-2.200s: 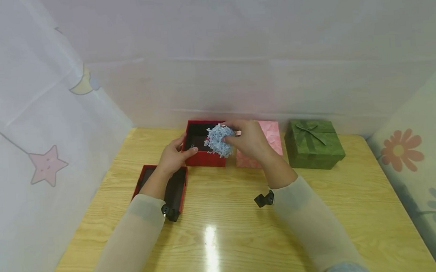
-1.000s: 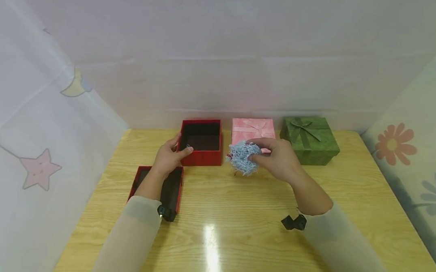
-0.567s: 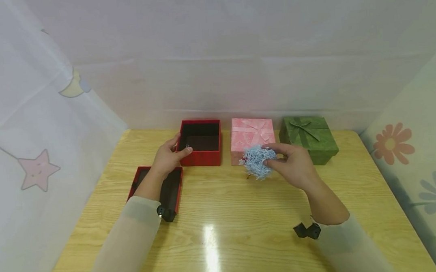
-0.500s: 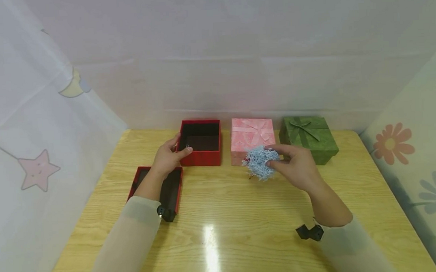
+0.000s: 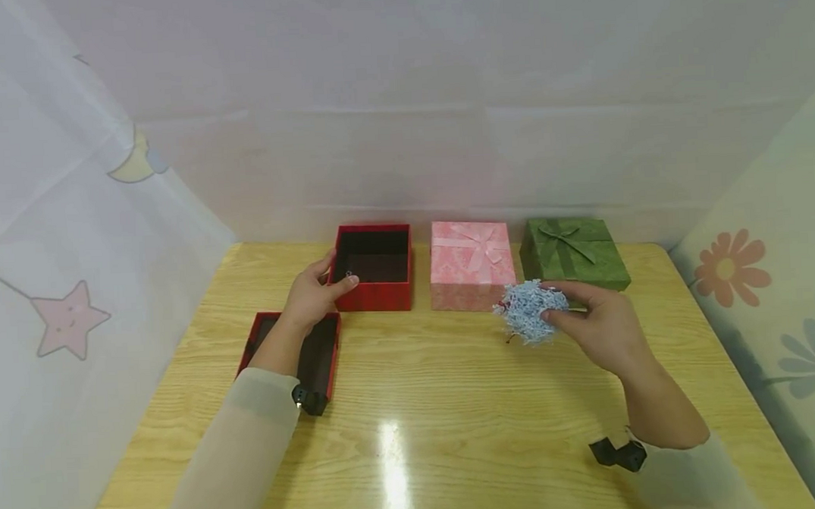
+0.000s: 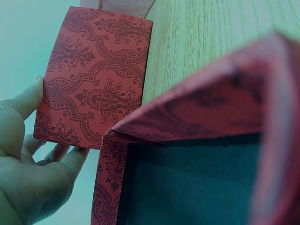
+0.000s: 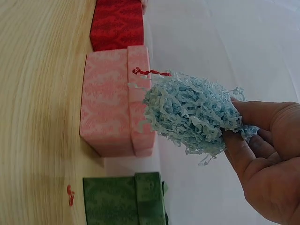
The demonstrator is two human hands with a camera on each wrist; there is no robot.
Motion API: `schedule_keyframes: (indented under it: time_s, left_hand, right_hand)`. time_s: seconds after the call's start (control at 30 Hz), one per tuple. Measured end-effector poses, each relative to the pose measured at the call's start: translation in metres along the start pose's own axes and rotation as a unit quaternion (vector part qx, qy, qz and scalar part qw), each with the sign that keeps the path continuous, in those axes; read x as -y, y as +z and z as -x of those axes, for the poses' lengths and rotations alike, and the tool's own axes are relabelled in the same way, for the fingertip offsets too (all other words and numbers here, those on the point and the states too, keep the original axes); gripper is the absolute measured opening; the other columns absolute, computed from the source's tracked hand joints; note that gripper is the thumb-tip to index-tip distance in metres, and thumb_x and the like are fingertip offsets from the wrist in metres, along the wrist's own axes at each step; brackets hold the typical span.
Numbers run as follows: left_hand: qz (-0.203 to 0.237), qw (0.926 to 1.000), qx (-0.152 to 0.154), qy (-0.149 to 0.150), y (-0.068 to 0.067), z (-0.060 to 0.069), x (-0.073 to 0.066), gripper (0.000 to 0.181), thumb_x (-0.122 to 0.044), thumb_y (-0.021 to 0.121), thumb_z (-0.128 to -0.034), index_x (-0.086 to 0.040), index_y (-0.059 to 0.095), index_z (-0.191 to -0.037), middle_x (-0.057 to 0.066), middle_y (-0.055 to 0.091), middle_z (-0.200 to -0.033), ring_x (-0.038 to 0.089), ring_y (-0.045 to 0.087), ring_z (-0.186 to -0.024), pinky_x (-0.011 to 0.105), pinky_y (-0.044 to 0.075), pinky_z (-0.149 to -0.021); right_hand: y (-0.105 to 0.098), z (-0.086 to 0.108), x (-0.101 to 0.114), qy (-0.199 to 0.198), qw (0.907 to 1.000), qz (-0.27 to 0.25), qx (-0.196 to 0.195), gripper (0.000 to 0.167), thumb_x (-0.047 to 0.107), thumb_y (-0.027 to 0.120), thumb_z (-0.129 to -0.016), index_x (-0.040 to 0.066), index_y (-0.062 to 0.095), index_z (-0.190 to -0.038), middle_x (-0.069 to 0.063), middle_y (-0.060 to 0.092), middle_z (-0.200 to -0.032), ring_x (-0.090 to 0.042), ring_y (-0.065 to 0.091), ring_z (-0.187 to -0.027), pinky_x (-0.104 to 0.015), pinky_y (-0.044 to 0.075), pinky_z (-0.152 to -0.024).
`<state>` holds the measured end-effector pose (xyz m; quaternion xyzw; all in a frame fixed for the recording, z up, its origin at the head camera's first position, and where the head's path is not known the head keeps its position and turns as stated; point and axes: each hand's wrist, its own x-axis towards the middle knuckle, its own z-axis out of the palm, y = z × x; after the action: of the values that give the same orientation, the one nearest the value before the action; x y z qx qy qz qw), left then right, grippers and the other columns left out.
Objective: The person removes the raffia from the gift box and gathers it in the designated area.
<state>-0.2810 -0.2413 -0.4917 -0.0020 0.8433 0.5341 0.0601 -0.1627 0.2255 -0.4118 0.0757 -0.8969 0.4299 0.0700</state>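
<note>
Two holds: pale-blue crinkle paper pinched between right fingers, red damask box gripped by left fingers; carry gently, avoid shedding.

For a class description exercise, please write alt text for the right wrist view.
A right hand pinches a clump of crinkled pale blue shreds. Beyond it, a red box, a pink box and a green box stand on a wooden table.

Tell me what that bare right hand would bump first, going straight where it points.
Beyond the pale blue shredded paper bundle it pinches, the right hand would probably meet the square pink patterned box, though depth is unclear.
</note>
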Motion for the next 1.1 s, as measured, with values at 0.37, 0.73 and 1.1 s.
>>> schedule_keyframes:
  time_s: [0.37,0.73,1.1]
  left_hand:
    - [-0.001,1.0,-0.003,-0.002,0.0,-0.001,0.001,0.098,-0.056,0.081,-0.0859,-0.034,0.028,-0.165,0.009,0.026,-0.17,0.043,0.028,-0.153,0.059,0.042,-0.111]
    - [-0.011,0.9999,-0.001,0.002,-0.001,0.0,-0.001,0.098,-0.056,0.08,-0.0869,-0.033,0.027,-0.165,0.009,0.025,-0.17,0.044,0.028,-0.152,0.06,0.042,-0.111]
    - [-0.004,1.0,0.002,0.0,-0.002,0.001,-0.001,0.096,-0.055,0.08,-0.0872,-0.032,0.028,-0.165,0.008,0.025,-0.17,0.044,0.027,-0.153,0.06,0.041,-0.112]
  right_hand:
    - [-0.024,0.022,-0.023,0.028,0.9984,0.046,-0.018,0.039,0.026,0.076,-0.097,0.014,0.072,-0.134,-0.017,0.069,-0.132,-0.009,0.068,-0.091,-0.018,0.051,-0.061]
    - [-0.047,0.046,-0.049,0.071,0.9937,0.083,-0.027,0.043,0.032,0.074,-0.098,0.015,0.07,-0.137,-0.023,0.066,-0.136,-0.03,0.067,-0.115,-0.011,0.048,-0.067]
    - [-0.067,0.065,-0.07,0.137,0.9828,0.12,-0.03,0.055,0.044,0.072,-0.098,0.013,0.065,-0.142,-0.024,0.063,-0.139,-0.052,0.055,-0.127,-0.015,0.045,-0.065]
